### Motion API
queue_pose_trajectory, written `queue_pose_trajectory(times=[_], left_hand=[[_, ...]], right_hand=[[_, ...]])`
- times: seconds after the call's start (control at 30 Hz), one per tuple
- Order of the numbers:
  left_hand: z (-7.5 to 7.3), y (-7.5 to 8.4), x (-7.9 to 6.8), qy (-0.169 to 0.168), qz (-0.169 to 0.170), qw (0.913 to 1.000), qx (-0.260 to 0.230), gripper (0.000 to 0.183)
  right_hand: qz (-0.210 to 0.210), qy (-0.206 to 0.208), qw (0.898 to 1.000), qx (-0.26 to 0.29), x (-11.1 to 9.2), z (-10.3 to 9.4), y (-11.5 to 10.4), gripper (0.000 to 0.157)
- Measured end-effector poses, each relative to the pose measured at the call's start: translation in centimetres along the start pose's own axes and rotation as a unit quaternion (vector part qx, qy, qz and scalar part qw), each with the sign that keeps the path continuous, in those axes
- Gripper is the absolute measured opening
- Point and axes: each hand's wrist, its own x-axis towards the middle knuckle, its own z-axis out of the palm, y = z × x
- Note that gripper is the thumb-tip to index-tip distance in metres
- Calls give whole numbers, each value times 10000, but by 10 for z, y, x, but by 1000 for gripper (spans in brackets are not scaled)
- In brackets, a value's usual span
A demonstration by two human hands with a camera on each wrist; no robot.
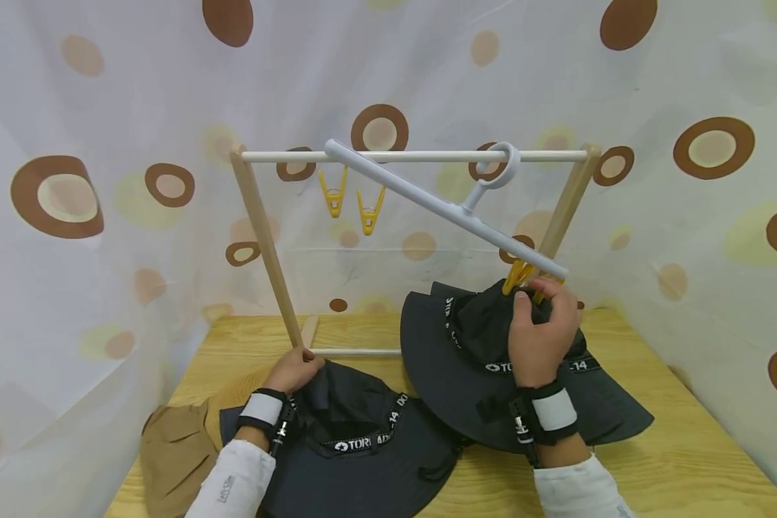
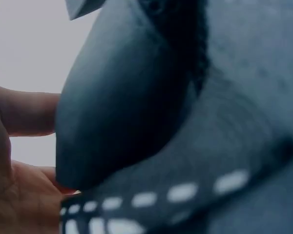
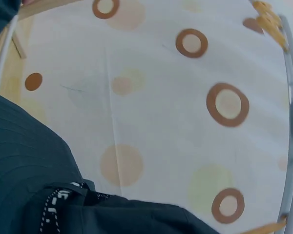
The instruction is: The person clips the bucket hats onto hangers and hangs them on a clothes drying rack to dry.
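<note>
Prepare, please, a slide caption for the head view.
Left hand holds one dark hat; right hand is at another hat, by yellow clips under a tilted white hanger.

Soft, even light brightens the head view, which stays mostly sharp across the patterned sheet. The left wrist view is dim, bluish and backlit from upper left, its wide-brimmed hat apparently out of focus. The right wrist view looks hazy.

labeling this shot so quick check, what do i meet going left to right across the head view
Tan fabric piece → left hand → leftmost yellow clip → second yellow clip → rightmost dark hat
</note>
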Motion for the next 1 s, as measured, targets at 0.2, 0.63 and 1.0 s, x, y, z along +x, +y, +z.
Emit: queue_pose_trajectory(times=[0.2, 0.63, 1.0], left_hand=[[7, 3, 5, -160, 24, 9985, 529, 47], [23, -10, 16, 230, 161, 9978, 600, 43], [21, -1, 1, 686, 226, 9960, 531, 36]], right_hand=[[-849, -265, 9960, -65, -22, 8, -6, 16], [-1200, -1252, 9848, 65, -61, 19, -19, 13], [-978, -2177, 9709, -176, -84, 23, -14, 13]])
